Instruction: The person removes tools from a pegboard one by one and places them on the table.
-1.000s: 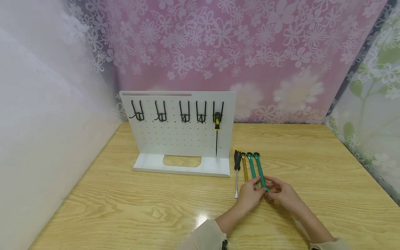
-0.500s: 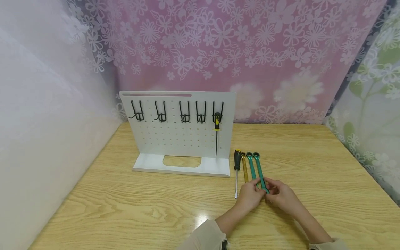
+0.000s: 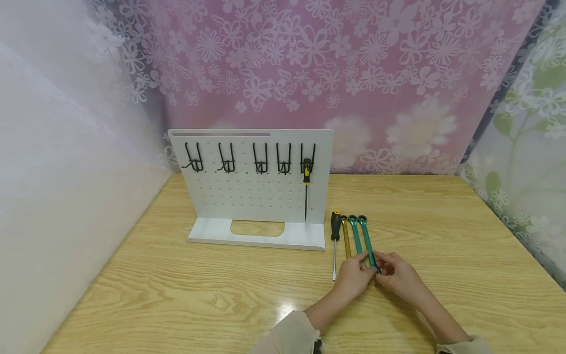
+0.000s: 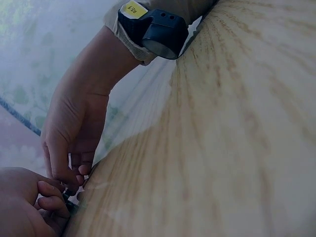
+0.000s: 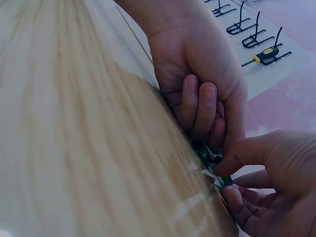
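Three ratcheting wrenches lie side by side on the table: a gold wrench (image 3: 346,236), a middle green wrench (image 3: 355,235) and a right-hand green wrench (image 3: 367,238). My left hand (image 3: 353,278) and right hand (image 3: 401,279) meet at the near end of the right-hand green wrench, pinching it from either side. Its ring end points away and appears to rest on the table. Fingers cover much of its near end; in the right wrist view a green end (image 5: 212,158) shows between them. The left hand also hides the near ends of the other two wrenches.
Left of the wrenches lies a black-handled flat screwdriver (image 3: 335,236). Behind it stands a white pegboard (image 3: 247,187) with several black double hooks. A yellow-and-black screwdriver (image 3: 307,172) hangs from its rightmost hook. Patterned cloth walls enclose the wooden table (image 3: 177,295).
The right hand's fingers have shifted slightly and closed in around the near end of the right-hand green wrench. The left hand and the other tools stay in place.
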The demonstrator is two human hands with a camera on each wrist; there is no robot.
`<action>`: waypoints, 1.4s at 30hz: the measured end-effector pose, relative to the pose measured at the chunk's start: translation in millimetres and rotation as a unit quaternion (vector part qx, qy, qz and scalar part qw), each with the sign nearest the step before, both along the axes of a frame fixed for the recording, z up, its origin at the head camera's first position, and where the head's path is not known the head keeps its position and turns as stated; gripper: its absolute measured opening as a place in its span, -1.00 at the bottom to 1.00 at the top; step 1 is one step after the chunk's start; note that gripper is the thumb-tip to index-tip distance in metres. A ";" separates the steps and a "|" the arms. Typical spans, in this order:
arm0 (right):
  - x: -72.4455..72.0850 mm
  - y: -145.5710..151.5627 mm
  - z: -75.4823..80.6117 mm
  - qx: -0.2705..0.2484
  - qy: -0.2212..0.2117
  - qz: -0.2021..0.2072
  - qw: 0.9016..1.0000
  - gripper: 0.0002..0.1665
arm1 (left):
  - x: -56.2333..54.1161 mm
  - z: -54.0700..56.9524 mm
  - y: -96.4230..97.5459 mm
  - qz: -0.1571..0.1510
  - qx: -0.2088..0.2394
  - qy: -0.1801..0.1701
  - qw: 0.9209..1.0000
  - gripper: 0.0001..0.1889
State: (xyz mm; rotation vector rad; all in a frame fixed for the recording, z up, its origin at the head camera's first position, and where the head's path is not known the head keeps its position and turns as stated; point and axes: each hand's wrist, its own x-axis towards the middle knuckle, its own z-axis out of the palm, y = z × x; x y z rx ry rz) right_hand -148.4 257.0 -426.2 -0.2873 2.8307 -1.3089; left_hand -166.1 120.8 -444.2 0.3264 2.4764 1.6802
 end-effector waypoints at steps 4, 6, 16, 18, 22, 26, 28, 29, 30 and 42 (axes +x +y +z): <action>-1.0 1.1 -1.3 0.008 0.008 -0.001 1.000 -0.37 | 0.0 0.2 0.8 -0.002 -0.003 -0.001 1.000 -0.57; -1.3 1.5 -2.0 0.011 0.012 -0.005 1.000 -0.38 | -0.1 0.4 1.4 -0.005 -0.005 -0.001 1.000 -0.56; -0.3 -0.2 0.5 0.022 0.013 -0.013 1.000 -0.40 | -0.9 1.4 1.4 -0.011 -0.026 0.007 1.000 -0.57; 0.0 -0.9 1.2 0.021 0.007 -0.014 1.000 -0.40 | -0.9 1.9 1.0 -0.011 -0.029 0.009 0.999 -0.57; 0.1 -1.9 2.4 0.016 0.000 -0.015 1.000 -0.40 | -0.3 3.0 0.3 -0.008 -0.032 0.009 0.999 -0.57; -1.1 -1.7 1.4 0.014 0.004 -0.017 1.000 -0.41 | -0.2 3.6 0.3 -0.005 -0.031 0.005 1.000 -0.57; -1.6 -1.6 0.6 0.012 0.005 -0.020 1.000 -0.44 | -0.5 3.5 0.5 -0.003 -0.028 0.004 1.000 -0.58; -1.6 -1.5 0.4 0.009 0.003 -0.023 1.000 -0.46 | -0.6 3.6 0.6 -0.002 -0.027 0.004 1.000 -0.58; -1.5 -1.5 0.3 0.004 -0.001 -0.027 1.000 -0.48 | -0.6 3.5 0.7 0.000 -0.025 0.002 1.000 -0.58; -2.1 -0.7 0.0 -0.039 0.016 -0.073 0.996 -0.65 | -0.1 0.9 2.5 0.004 0.013 -0.002 1.000 -0.70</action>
